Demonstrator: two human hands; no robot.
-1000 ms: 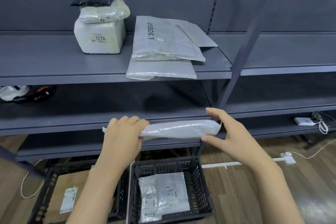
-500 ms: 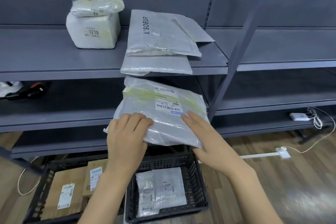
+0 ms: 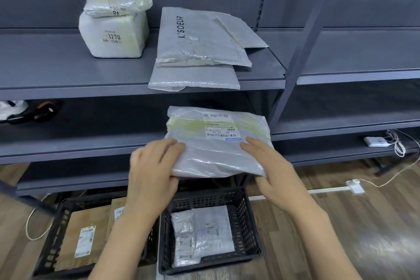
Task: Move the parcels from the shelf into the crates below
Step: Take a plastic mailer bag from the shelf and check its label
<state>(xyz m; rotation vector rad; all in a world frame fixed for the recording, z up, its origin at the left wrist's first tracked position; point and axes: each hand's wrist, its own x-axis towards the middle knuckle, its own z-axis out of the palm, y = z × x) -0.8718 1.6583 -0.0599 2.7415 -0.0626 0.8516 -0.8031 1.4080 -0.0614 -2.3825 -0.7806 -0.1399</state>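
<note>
i've got the grey poly parcel (image 3: 218, 143) pinched at its near corners by both hands — left hand (image 3: 152, 166), right hand (image 3: 270, 170) — above the right crate (image 3: 247, 218); looks soft, slick, light, so i'd support underneath.

Glossy plastic parcel (image 3: 218, 141), matt metal shelf (image 3: 68, 70)

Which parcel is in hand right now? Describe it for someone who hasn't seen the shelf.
Below the top shelf, above the right crate, both hands grip one flat grey bag. Unlike the shelf's parcels, it shows a barcode label and yellow-green tape.
</note>
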